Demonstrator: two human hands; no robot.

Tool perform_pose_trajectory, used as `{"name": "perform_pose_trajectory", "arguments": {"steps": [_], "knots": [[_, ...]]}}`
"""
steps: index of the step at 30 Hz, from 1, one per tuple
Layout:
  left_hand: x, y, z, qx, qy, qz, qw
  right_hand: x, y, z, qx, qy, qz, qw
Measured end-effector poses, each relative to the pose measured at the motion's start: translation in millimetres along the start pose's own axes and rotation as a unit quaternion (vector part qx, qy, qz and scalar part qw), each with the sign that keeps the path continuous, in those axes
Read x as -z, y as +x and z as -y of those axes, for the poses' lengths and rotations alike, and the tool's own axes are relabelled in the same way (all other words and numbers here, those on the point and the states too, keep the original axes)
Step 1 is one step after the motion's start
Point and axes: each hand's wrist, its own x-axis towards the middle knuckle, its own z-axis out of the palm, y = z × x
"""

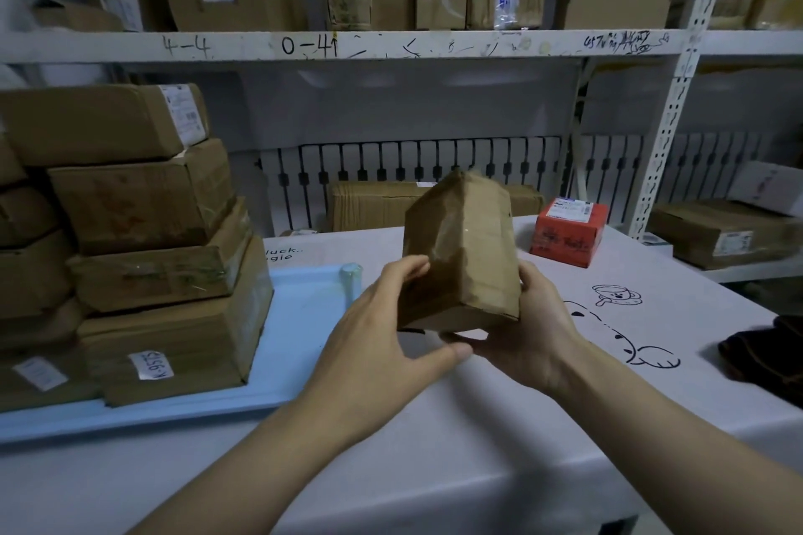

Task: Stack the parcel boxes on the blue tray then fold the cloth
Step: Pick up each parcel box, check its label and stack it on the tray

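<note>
- Brown parcel box (462,256), tilted, is held in the air above the middle of the worktop (434,447), just right of the blue tray (300,343).
- Left hand (386,330) grips its left side, thumb beneath.
- Right hand (528,334) cups its lower right corner.
- Stacked cardboard boxes (152,256) fill the tray's left part.

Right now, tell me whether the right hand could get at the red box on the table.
Probably not yet: the right hand and left hand both hold the brown parcel box. Otherwise the tabletop path to the red box looks open.
</note>
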Motion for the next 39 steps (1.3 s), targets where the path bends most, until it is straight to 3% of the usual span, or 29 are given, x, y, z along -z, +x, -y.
{"name": "perform_pose_trajectory", "arguments": {"steps": [3, 7, 12, 19, 25, 31, 35, 39], "knots": [[2, -2, -6, 0.038, -0.102, -0.032, 0.994, -14, -6, 2, 0.033, -0.064, -0.002, 0.997], [11, 1, -10, 0.096, -0.258, -0.105, 0.956, -27, -15, 1, 0.077, -0.127, 0.032, 0.988], [18, -1, -20, 0.160, -0.339, -0.176, 0.910, -39, -28, 1, 0.129, -0.167, 0.066, 0.975], [39, -5, -21, 0.211, -0.482, -0.172, 0.833, -58, -41, 8, 0.174, -0.177, 0.029, 0.968], [69, -12, -41, 0.199, -0.504, -0.192, 0.818, -89, -68, 29, 0.186, -0.136, 0.129, 0.965], [136, -13, -72, 0.114, -0.498, -0.214, 0.833, -156, -83, 59, 0.203, -0.107, 0.207, 0.951], [201, -16, -71, 0.080, -0.453, -0.276, 0.844, -221, -78, 65, 0.190, -0.111, 0.246, 0.944], [261, -20, -62, 0.097, -0.442, -0.349, 0.821, -282, -74, 58, 0.157, -0.097, 0.305, 0.934]]}}
